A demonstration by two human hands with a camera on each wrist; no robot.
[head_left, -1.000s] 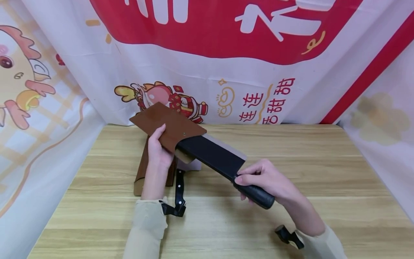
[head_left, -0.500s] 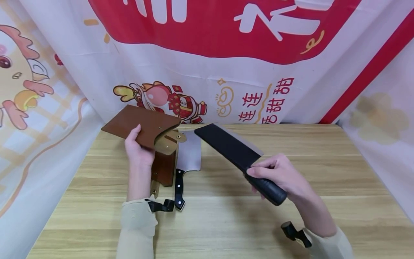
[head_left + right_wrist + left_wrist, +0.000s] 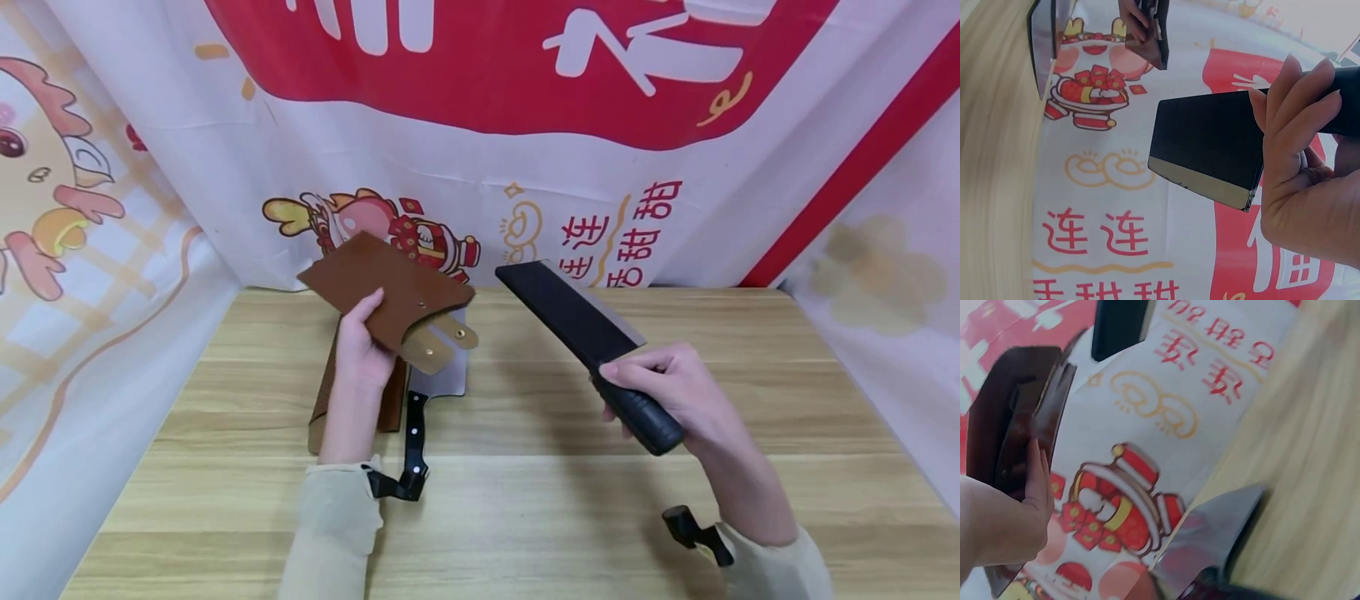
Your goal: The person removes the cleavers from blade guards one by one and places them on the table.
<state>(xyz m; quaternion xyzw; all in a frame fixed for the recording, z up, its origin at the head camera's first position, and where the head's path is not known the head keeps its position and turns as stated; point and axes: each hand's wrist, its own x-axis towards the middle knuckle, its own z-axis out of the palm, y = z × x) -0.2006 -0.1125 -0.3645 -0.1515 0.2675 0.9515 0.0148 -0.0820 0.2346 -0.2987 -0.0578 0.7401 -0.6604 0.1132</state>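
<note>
My left hand (image 3: 365, 354) grips a brown leather sheath (image 3: 382, 279) above the table's back left, its open end facing right with two tan snap straps (image 3: 429, 350) hanging out. My right hand (image 3: 675, 392) holds a black-bladed cleaver (image 3: 566, 312) by its black handle, the blade tilted up and pointing left, apart from the sheath. Beneath the left hand, a second cleaver (image 3: 415, 433) with a riveted black handle lies on the table, its blade partly hidden. Beside it is another brown leather sheath (image 3: 392, 408), mostly covered by the left arm. The right wrist view shows the black blade (image 3: 1207, 134) bare.
A wooden table (image 3: 525, 517) spans the front. White printed cloth (image 3: 487, 183) with red lettering hangs along its back edge, and further cloth stands at both sides. Each wrist carries a black camera mount (image 3: 697, 533).
The cleaver has come out of the sheath and moved right with my right hand. The left hand's sheath swung left, then came back right. The cleaver on the table stays put.
</note>
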